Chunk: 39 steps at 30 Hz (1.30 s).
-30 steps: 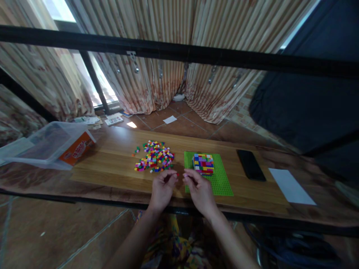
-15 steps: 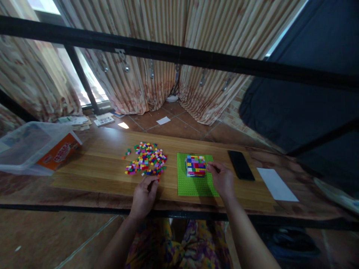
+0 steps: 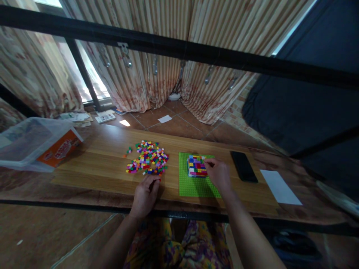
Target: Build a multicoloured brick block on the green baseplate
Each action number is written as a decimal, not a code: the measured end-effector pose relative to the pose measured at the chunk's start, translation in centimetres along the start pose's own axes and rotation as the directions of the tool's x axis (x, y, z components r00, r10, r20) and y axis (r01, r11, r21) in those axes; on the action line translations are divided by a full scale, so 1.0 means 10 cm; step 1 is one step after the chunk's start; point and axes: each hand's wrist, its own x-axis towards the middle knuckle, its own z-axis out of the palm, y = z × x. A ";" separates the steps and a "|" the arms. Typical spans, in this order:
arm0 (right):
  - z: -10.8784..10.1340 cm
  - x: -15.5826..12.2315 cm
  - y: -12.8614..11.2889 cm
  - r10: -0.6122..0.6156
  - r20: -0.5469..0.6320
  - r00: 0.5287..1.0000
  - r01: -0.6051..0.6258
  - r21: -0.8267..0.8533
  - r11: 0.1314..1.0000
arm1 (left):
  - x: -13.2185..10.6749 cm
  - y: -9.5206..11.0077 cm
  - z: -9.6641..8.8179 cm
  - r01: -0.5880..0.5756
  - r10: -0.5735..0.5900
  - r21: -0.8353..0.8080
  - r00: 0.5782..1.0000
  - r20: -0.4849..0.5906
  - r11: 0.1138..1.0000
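A block of stacked toy bricks in many colours stands on a green baseplate. My right hand is closed in a pinch at the right side of the block's top. Its fingertips hide whatever is between them. My left hand rests on the table just below a pile of loose bricks, thumb and forefinger together. At their tips shows a small red brick.
A clear plastic tub with an orange label stands at the left end of the wooden board. Right of the baseplate lie a black phone and a white sheet of paper. A dark bar crosses above the table.
My right hand has moved slightly left, from beside the brick block to over its right edge. My left hand stays by the loose pile. The whole view has shifted a little.
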 end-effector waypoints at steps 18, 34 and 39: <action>0.00 0.16 0.14 0.223 0.038 0.974 -0.226 0.087 0.970 | 0.00 0.02 -0.01 0.013 -0.012 -0.024 1.000 0.023 1.000; 0.16 0.10 0.23 0.463 0.369 0.806 -0.572 0.689 0.445 | 0.02 0.00 0.02 0.110 -0.111 -0.071 0.994 -0.003 0.991; 0.12 0.03 0.20 0.469 0.311 0.827 -0.526 0.724 0.447 | -0.02 0.04 0.04 0.273 -0.277 -0.234 0.961 0.019 0.933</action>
